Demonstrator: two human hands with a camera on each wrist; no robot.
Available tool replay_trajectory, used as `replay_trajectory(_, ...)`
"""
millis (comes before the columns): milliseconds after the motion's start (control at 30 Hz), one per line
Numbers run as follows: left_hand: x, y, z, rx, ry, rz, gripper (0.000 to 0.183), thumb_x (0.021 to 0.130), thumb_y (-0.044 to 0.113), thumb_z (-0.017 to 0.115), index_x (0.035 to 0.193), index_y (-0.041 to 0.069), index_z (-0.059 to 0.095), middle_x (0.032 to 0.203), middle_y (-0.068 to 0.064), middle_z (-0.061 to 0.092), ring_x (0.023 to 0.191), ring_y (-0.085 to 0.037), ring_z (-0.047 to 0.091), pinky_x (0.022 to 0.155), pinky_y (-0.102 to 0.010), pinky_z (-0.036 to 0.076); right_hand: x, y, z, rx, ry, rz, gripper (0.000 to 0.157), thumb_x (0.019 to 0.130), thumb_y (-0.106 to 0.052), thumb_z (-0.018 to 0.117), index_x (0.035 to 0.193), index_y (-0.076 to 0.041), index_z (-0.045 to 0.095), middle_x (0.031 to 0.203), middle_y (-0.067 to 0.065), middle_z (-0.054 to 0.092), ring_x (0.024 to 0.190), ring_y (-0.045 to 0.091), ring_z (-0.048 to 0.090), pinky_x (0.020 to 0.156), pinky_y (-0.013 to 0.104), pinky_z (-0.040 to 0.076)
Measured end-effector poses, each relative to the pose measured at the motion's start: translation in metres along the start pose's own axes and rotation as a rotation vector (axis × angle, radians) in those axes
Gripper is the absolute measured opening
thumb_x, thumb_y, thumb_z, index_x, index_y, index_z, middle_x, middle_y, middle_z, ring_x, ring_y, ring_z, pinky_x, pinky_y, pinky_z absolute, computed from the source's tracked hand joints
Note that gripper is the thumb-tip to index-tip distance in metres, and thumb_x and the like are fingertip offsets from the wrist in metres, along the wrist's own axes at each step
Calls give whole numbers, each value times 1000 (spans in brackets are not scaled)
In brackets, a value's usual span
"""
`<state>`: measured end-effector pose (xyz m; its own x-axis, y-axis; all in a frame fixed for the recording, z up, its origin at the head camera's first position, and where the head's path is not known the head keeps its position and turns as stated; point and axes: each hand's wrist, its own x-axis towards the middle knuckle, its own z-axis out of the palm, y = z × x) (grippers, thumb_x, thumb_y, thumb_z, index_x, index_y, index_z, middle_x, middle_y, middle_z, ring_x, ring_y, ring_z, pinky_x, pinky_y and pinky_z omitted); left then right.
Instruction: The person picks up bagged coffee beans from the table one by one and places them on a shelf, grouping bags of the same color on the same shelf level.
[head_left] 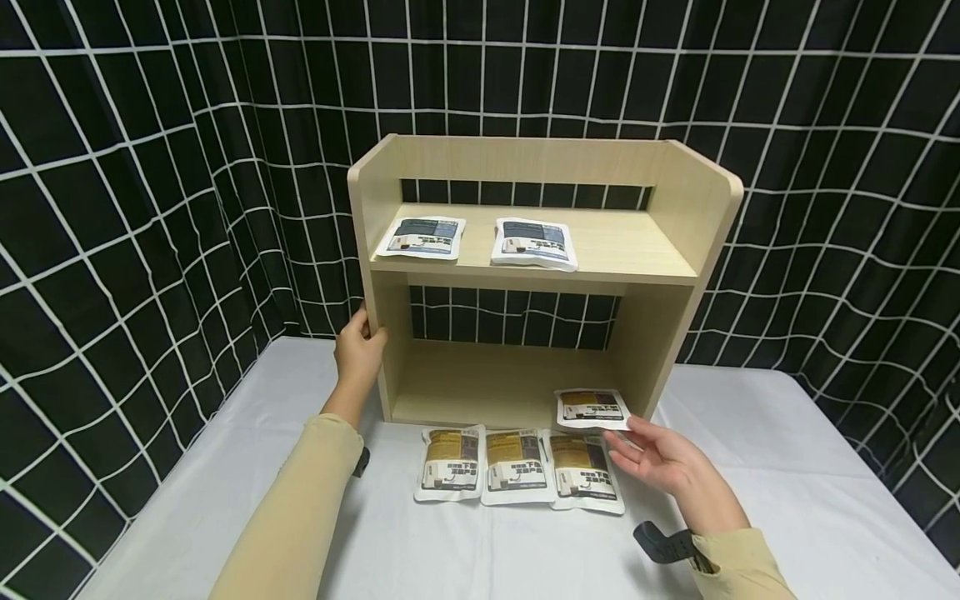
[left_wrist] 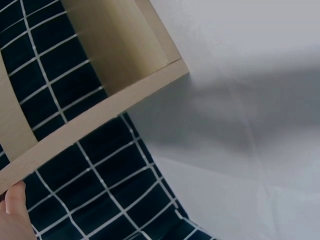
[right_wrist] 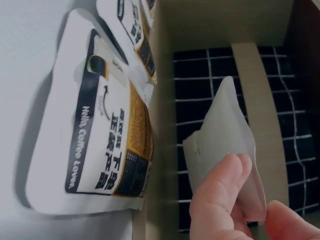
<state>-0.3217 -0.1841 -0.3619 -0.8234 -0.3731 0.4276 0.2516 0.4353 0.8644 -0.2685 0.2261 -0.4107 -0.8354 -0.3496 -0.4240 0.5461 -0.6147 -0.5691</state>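
Observation:
My right hand (head_left: 663, 458) pinches the corner of a white pouch with a brown label (head_left: 592, 408), at the front right of the lower shelf. In the right wrist view that pouch (right_wrist: 225, 140) stands tilted between thumb and fingers, its plain back showing. My left hand (head_left: 358, 354) holds the left side panel of the wooden shelf unit (head_left: 525, 275); most of its fingers are hidden behind the panel. Three brown-labelled pouches (head_left: 516, 467) lie in a row on the table before the unit. Two blue-labelled pouches (head_left: 534, 243) lie on the upper shelf, at the left and middle.
A white cloth (head_left: 750, 458) covers the table. Black cloth with a white grid (head_left: 525, 75) hangs behind and on both sides. The lower compartment (head_left: 480, 383) has an open back, with side panels left and right.

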Motion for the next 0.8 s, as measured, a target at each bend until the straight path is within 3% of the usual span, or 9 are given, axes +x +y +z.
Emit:
replay_trajectory(200, -1, 1, -1, -6, 9, 0, 46, 86, -1, 56, 132, 0, 58, 114, -24, 66, 107, -36, 64, 90, -49, 49, 7, 0, 5, 14, 26, 4, 3, 102, -9, 47, 103, -9, 44, 88, 14, 67, 83, 26, 70, 90, 43, 51)
replay_trajectory(567, 1, 0, 0, -10, -13, -9, 49, 88, -1, 54, 137, 2, 54, 118, -24, 64, 111, -36, 62, 92, -48, 48, 15, -3, 6, -1, 55, 3, 4, 102, -12, 44, 104, -11, 41, 87, 13, 67, 82, 25, 71, 83, 41, 54)
replay_trajectory(800, 3, -9, 1, -65, 4, 41, 51, 85, 4, 55, 136, 8, 57, 116, -21, 66, 108, -32, 64, 89, -43, 51, 18, -3, 9, 14, 56, 12, 8, 103, -13, 43, 98, -8, 46, 87, 16, 68, 83, 26, 71, 85, 41, 54)
